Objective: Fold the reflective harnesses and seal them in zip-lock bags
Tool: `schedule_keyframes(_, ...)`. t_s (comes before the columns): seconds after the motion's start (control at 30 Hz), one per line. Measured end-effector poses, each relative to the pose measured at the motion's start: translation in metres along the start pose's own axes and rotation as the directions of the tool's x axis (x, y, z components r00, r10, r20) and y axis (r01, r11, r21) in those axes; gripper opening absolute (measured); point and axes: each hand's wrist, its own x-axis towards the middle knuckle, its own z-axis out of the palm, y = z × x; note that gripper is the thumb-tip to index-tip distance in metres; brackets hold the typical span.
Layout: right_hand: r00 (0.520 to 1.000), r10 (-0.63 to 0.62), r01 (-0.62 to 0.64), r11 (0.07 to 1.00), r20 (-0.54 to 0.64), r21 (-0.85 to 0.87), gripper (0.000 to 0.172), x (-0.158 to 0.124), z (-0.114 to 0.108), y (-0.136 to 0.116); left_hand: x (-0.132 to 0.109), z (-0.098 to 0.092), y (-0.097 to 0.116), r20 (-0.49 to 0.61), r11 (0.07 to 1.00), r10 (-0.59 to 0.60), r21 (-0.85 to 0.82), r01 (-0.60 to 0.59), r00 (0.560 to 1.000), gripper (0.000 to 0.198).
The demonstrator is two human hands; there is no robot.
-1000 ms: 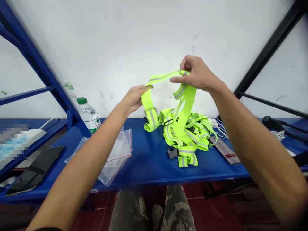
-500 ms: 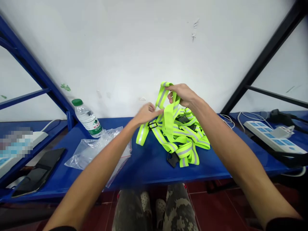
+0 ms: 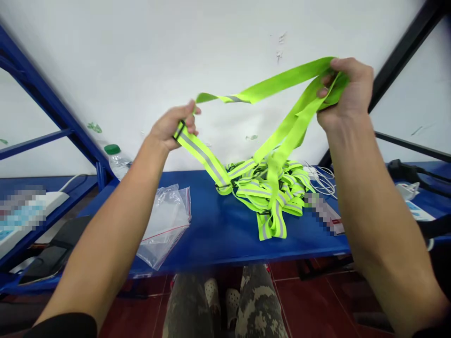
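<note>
Fluorescent yellow-green webbing with a grey stripe along one face forms the reflective strap point(image 3: 202, 155) that two hands raise above the heap of reflective straps point(image 3: 252, 191). Up and to the left of that heap, the left hand point(image 3: 174, 124) pinches the strap between thumb and bent fingers, with a black slider buckle point(image 3: 179, 130) just beside them; the exact contact of the pads is partly hidden. From this buckle the webbing slants down to the heap's left edge, while another length runs from the left fingers to the right hand point(image 3: 347, 94), high above the heap and to its right. There the fingers curl tightly around gathered folds, the thumb pressing on top, and loose lengths drop from the grip into the heap; where the strap ends among the others cannot be told. Beneath the heap is the blue counter point(image 3: 211, 230). Left of the heap, well apart from it, clear zip-lock bags point(image 3: 165, 225) lie flat, and farther left a green-capped plastic bottle point(image 3: 118, 162) stands partly behind the left forearm. White cables point(image 3: 326, 183) lie coiled just right of the heap. Beyond the counter's near edge, below the heap, show camouflage trousers point(image 3: 260, 300) and pale perforated clogs point(image 3: 231, 305).
</note>
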Motion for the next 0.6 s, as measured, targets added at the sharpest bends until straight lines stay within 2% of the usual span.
schedule_keyframes(0.1,0.996,0.031,-0.019,0.989,0.08,-0.144,0.014,-0.009,-0.004,0.003,0.004,-0.007,0.036,-0.116,0.991,0.075,-0.106,-0.088,0.99,0.037)
schedule_keyframes(0.2,0.982,0.129,-0.082,0.947,0.135,-0.309,0.015,-0.021,-0.004,0.012,0.003,-0.006,0.049,-0.127,0.979,0.106,-0.161,-0.126,0.986,0.038)
schedule_keyframes(0.27,0.982,0.157,-0.122,0.949,0.102,-0.291,0.015,-0.028,-0.001,0.01,0.001,-0.007,0.044,-0.066,0.98,0.113,-0.156,-0.122,0.991,0.031)
schedule_keyframes(0.33,0.976,0.18,-0.158,0.973,0.125,-0.167,0.012,-0.036,0.005,-0.001,0.0,-0.008,0.032,0.014,0.989,0.1,-0.112,-0.098,0.995,0.046)
schedule_keyframes(0.37,0.968,0.178,-0.162,0.981,0.174,-0.104,0.01,-0.04,0.01,-0.01,0.0,-0.009,0.025,0.041,0.993,0.094,-0.075,-0.091,0.995,0.054)
schedule_keyframes(0.43,0.941,0.13,-0.13,0.991,0.312,-0.021,0.008,-0.051,0.024,-0.031,0.002,-0.009,0.009,0.069,0.996,0.092,0.011,-0.093,0.993,0.055)
schedule_keyframes(0.53,0.893,0.061,-0.039,0.997,0.446,-0.059,0.012,-0.065,0.052,-0.053,0.003,-0.006,-0.008,0.083,0.991,0.087,0.094,-0.095,0.993,0.045)
schedule_keyframes(0.6,0.88,0.067,-0.014,0.993,0.469,-0.116,0.016,-0.068,0.069,-0.05,-0.001,-0.001,-0.013,0.147,0.992,0.06,0.099,-0.075,0.987,0.042)
